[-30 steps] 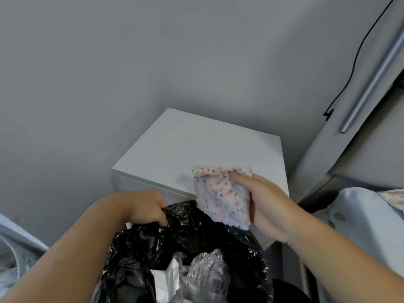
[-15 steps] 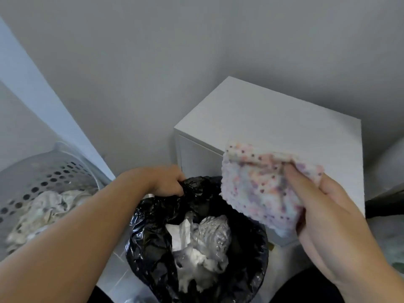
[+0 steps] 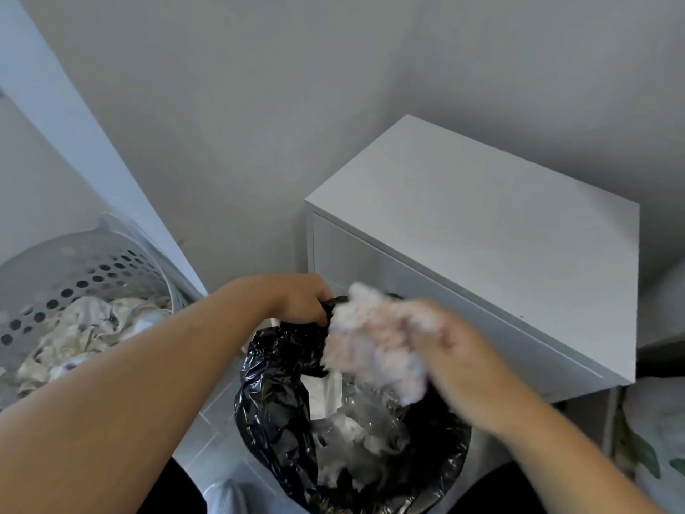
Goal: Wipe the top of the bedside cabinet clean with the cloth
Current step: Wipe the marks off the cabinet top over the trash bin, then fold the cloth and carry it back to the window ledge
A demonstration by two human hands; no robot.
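Note:
The white bedside cabinet (image 3: pixel 478 213) stands at the right against the grey wall, its top bare. My right hand (image 3: pixel 456 350) holds the pink-and-white speckled cloth (image 3: pixel 370 343) bunched up above the open mouth of a bin lined with a black bag (image 3: pixel 281 402); both hand and cloth are motion-blurred. My left hand (image 3: pixel 300 298) grips the bag's rim at the bin's far edge, just in front of the cabinet's lower front corner.
White paper and clear plastic waste (image 3: pixel 352 421) lie inside the bin. A grey perforated laundry basket (image 3: pixel 74 268) with crumpled fabric stands at the left. Light bedding with a leaf print (image 3: pixel 656 439) shows at the lower right.
My right hand has lowered the cloth from in front of the cabinet down and left over the bin, crumpling it. The view has shifted left and down. My left hand keeps its hold on the bag.

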